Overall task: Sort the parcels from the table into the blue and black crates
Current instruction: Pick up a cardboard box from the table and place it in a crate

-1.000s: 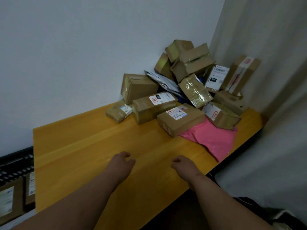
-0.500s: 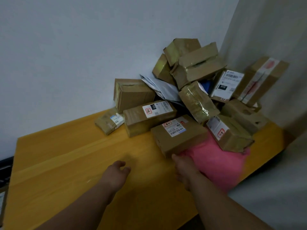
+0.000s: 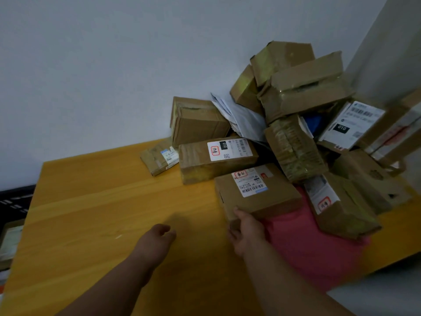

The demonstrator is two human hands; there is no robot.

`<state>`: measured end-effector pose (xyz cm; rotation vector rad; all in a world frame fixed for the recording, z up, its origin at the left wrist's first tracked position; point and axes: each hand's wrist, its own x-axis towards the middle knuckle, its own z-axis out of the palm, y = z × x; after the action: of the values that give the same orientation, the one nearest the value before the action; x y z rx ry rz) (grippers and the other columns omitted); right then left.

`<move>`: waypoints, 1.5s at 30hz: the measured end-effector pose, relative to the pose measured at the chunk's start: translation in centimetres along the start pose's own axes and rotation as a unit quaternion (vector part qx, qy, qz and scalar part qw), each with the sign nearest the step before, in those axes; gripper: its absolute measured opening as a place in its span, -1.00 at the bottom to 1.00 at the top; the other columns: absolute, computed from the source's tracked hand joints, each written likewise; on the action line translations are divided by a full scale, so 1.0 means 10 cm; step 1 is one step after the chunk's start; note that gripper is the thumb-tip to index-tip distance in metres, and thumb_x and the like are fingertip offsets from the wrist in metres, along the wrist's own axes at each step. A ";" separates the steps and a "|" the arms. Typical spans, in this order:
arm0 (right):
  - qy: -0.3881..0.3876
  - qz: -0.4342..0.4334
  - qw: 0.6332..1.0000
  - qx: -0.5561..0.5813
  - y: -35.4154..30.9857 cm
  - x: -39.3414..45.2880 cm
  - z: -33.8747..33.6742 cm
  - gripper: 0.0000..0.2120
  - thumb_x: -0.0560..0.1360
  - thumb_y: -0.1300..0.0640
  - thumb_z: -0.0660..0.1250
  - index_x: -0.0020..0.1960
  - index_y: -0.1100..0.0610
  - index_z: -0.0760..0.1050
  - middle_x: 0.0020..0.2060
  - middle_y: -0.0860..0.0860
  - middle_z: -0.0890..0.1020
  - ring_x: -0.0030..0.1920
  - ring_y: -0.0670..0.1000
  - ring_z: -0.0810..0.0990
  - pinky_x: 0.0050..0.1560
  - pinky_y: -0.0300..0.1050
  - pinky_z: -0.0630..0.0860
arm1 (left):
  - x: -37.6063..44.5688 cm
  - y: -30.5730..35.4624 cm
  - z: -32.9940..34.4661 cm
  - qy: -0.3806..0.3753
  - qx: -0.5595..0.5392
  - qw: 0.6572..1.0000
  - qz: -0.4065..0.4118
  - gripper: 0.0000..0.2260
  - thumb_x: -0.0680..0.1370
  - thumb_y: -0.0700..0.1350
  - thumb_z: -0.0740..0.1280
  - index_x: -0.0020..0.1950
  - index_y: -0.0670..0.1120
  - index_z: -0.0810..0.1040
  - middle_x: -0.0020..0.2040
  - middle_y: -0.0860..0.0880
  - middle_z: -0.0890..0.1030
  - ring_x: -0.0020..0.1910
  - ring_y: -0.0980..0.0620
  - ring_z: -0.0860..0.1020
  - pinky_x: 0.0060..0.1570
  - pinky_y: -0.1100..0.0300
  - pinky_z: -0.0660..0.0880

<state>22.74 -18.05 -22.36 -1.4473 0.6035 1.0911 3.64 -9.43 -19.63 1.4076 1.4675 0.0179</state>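
right hand is gripping the near corner of a flat brown cardboard parcel, thumb on its top edge and fingers curling under. that parcel is wearing a white barcode label with a red stamp and is lying on the yellow table, partly over a pink mailer bag, in front of the heaped parcels. left hand is hovering loosely curled, holding nothing.

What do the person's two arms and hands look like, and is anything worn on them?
Both forearms are bare up to the picture's lower edge: no sleeves show. The left hand and right hand wear no gloves, and no watch, ring or bracelet shows on the visible sides. The dim light hides finer detail.
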 end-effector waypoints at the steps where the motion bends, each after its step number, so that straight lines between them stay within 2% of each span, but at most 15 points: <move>1: -0.003 -0.004 1.000 0.004 0.02 -0.03 -0.02 -0.49 0.43 0.12 0.49 0.31 0.17 0.38 0.07 0.16 0.57 0.00 0.15 0.61 -0.23 -0.05 0.53 | -0.01 -0.01 -0.01 -0.001 0.000 1.000 0.002 -0.64 0.64 -0.02 0.24 0.41 -0.10 0.40 0.42 -0.13 0.41 0.35 -0.14 0.41 0.19 0.06 0.38; 4: -0.029 -0.021 0.999 -0.005 0.09 -0.15 -0.10 -0.57 0.47 0.16 0.43 0.29 0.18 0.41 -0.03 0.16 0.61 -0.13 0.14 0.61 -0.25 -0.08 0.51 | -0.02 -0.02 -0.05 -0.013 0.002 1.000 0.018 -0.63 0.64 -0.02 0.23 0.42 -0.09 0.39 0.42 -0.12 0.41 0.35 -0.13 0.41 0.18 0.06 0.37; 7: -0.054 -0.036 0.998 -0.027 0.23 -0.30 -0.18 -0.64 0.51 0.15 0.37 0.28 0.16 0.44 0.04 0.17 0.64 -0.14 0.14 0.62 -0.31 -0.09 0.49 | -0.05 -0.01 -0.14 -0.019 -0.009 0.999 0.038 -0.63 0.64 -0.01 0.24 0.43 -0.08 0.38 0.41 -0.11 0.41 0.33 -0.13 0.42 0.20 0.05 0.38; 12: -0.095 -0.037 0.993 -0.067 0.57 -0.62 -0.20 -0.79 0.56 0.10 0.29 0.13 0.16 0.56 -0.23 0.10 0.68 -0.31 0.05 0.57 -0.32 -0.13 0.40 | -0.15 -0.13 -0.48 -0.033 -0.047 0.997 0.050 -0.60 0.63 0.06 0.21 0.44 -0.04 0.35 0.40 -0.08 0.40 0.33 -0.13 0.40 0.30 -0.02 0.38; 16: -0.129 -0.028 0.986 -0.100 0.86 -0.86 -0.09 -0.83 0.56 0.10 0.30 0.10 0.12 0.55 -0.16 0.10 0.66 -0.27 0.06 0.56 -0.29 -0.12 0.41 | -0.27 -0.35 -0.86 -0.035 -0.090 0.994 0.053 -0.67 0.61 0.14 0.21 0.29 0.01 0.43 0.24 -0.04 0.48 0.25 -0.09 0.45 0.31 -0.07 0.41; 18: -0.147 -0.028 0.981 -0.127 0.99 -0.96 -0.02 -0.85 0.55 0.10 0.31 0.10 0.08 0.55 -0.15 0.08 0.64 -0.23 0.06 0.54 -0.24 -0.10 0.40 | -0.32 -0.47 -1.07 -0.041 -0.120 0.991 0.048 -0.70 0.60 0.17 0.22 0.22 0.03 0.44 0.14 0.01 0.52 0.17 -0.06 0.49 0.22 -0.04 0.47; 23: -0.202 -0.032 0.959 -0.198 1.22 -1.15 0.22 -0.78 0.51 0.07 0.33 0.15 0.00 0.58 -0.03 0.07 0.65 -0.02 0.10 0.53 -0.07 -0.03 0.37 | -0.39 -0.73 -1.53 -0.068 -0.193 0.979 0.025 -0.68 0.56 0.20 0.26 0.18 0.04 0.51 0.16 0.02 0.58 0.09 0.00 0.56 -0.07 0.10 0.51; 25: -0.218 -0.034 0.950 -0.220 1.29 -1.21 0.32 -0.75 0.50 0.07 0.34 0.16 -0.02 0.58 -0.01 0.08 0.65 0.01 0.12 0.53 -0.04 -0.01 0.38 | -0.40 -0.83 -1.68 -0.077 -0.219 0.972 0.021 -0.70 0.56 0.19 0.28 0.15 0.03 0.55 0.10 -0.01 0.65 0.03 -0.03 0.59 -0.11 0.10 0.48; 28: -0.234 -0.029 0.941 -0.244 1.36 -1.26 0.48 -0.75 0.47 0.10 0.34 0.14 -0.01 0.60 -0.17 0.05 0.66 -0.11 0.09 0.52 -0.10 -0.03 0.37 | -0.41 -0.97 -1.84 -0.078 -0.253 0.964 0.019 -0.74 0.58 0.10 0.30 0.17 -0.01 0.55 0.00 -0.06 0.71 0.01 -0.09 0.60 -0.06 0.06 0.48; 31: -0.245 -0.029 0.935 -0.255 1.41 -1.28 0.60 -0.73 0.40 0.09 0.40 0.10 0.03 0.63 -0.23 0.05 0.64 -0.18 0.06 0.49 -0.16 -0.07 0.36 | -0.42 -1.08 -1.95 -0.076 -0.301 0.951 0.010 -0.77 0.59 -0.03 0.32 0.21 -0.07 0.53 -0.04 -0.10 0.71 0.01 -0.11 0.62 -0.05 0.03 0.55; 33: -0.239 -0.040 0.942 -0.231 1.41 -1.25 0.66 -0.71 0.34 0.06 0.44 0.04 0.11 0.62 -0.22 0.05 0.62 -0.20 0.05 0.49 -0.19 -0.10 0.37 | -0.42 -1.12 -1.98 -0.081 -0.332 0.940 0.010 -0.71 0.58 -0.09 0.33 0.30 -0.08 0.47 -0.02 -0.13 0.71 0.04 -0.14 0.64 -0.04 -0.03 0.61; 36: -0.221 -0.063 0.957 -0.179 1.39 -1.18 0.76 -0.77 0.44 0.09 0.42 0.03 0.18 0.55 -0.18 0.09 0.56 -0.20 0.07 0.51 -0.23 -0.10 0.39 | -0.42 -1.17 -1.98 -0.069 -0.388 0.919 0.007 -0.49 0.56 -0.17 0.35 0.47 0.01 0.28 -0.01 -0.17 0.70 0.06 -0.20 0.64 -0.10 -0.10 0.63; 38: -0.239 -0.062 0.955 -0.166 1.37 -1.15 0.83 -0.74 0.40 0.08 0.44 0.02 0.19 0.54 -0.20 0.11 0.54 -0.24 0.08 0.53 -0.25 -0.08 0.40 | -0.43 -1.17 -1.96 -0.055 -0.417 0.907 0.006 -0.41 0.55 -0.20 0.36 0.51 0.10 0.22 -0.01 -0.18 0.70 0.08 -0.22 0.63 -0.09 -0.14 0.62; 41: -0.284 -0.046 0.936 -0.201 1.38 -1.15 0.92 -0.62 0.29 0.05 0.46 0.07 0.12 0.53 -0.28 0.06 0.62 -0.27 0.06 0.59 -0.20 -0.06 0.42 | -0.45 -1.15 -1.92 -0.039 -0.443 0.896 0.004 -0.36 0.56 -0.22 0.35 0.52 0.18 0.17 0.03 -0.19 0.69 0.12 -0.24 0.61 -0.03 -0.17 0.61; 45: -0.331 -0.020 0.916 -0.224 1.39 -1.12 1.04 -0.57 0.32 0.09 0.46 0.18 0.07 0.51 -0.21 0.02 0.71 -0.14 0.07 0.67 -0.09 -0.05 0.49 | -0.47 -1.13 -1.89 -0.016 -0.462 0.887 0.001 -0.35 0.57 -0.24 0.32 0.50 0.27 0.16 0.04 -0.18 0.69 0.08 -0.23 0.63 0.00 -0.19 0.60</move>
<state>3.03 -13.35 -18.09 -1.3314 -0.1735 1.6516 -17.94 -4.77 -15.31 0.6122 1.1623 0.6147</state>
